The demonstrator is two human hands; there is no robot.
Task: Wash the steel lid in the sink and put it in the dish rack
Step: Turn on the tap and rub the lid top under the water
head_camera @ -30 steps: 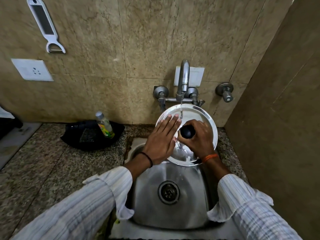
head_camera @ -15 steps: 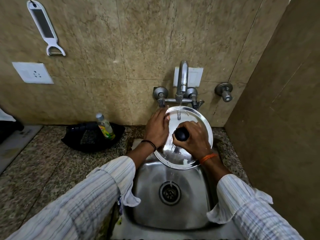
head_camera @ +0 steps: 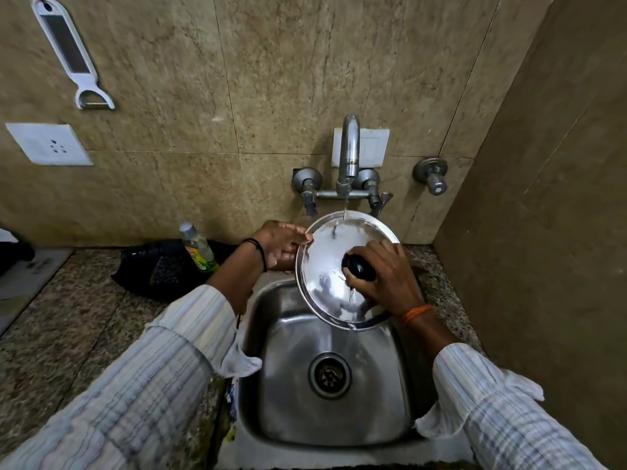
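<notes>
**Operator A:** While water runs from the tap (head_camera: 348, 154), where is the steel lid (head_camera: 322, 266)?

**Operator B:** It is held tilted above the rear half of the sink (head_camera: 339, 418), directly below the spout. A thin stream lands near the lid's far rim.

**Operator A:** State of the right hand (head_camera: 390, 283)?

**Operator B:** Its fingers are curled around the black knob (head_camera: 360, 267) at the lid's centre, gripping it. An orange band sits on that wrist.

**Operator A:** And the left hand (head_camera: 280, 245)?

**Operator B:** It is at the lid's left rim, fingertips touching the edge. Most of the fingers pass behind the lid, so I cannot tell whether they grip the rim or only rest against it. A black band sits on that wrist.

**Operator A:** Surroundings?

**Operator B:** The drain (head_camera: 329, 375) lies at the middle of the basin, uncovered. On the worktop (head_camera: 68, 327), against its rear edge and left of the sink, a clear bottle (head_camera: 198, 249) with a green label stands in front of a black object (head_camera: 159, 269). On the wall hang a white peeler (head_camera: 69, 52) and a white socket plate (head_camera: 49, 144); a separate valve (head_camera: 431, 176) is mounted right of the tap.
</notes>
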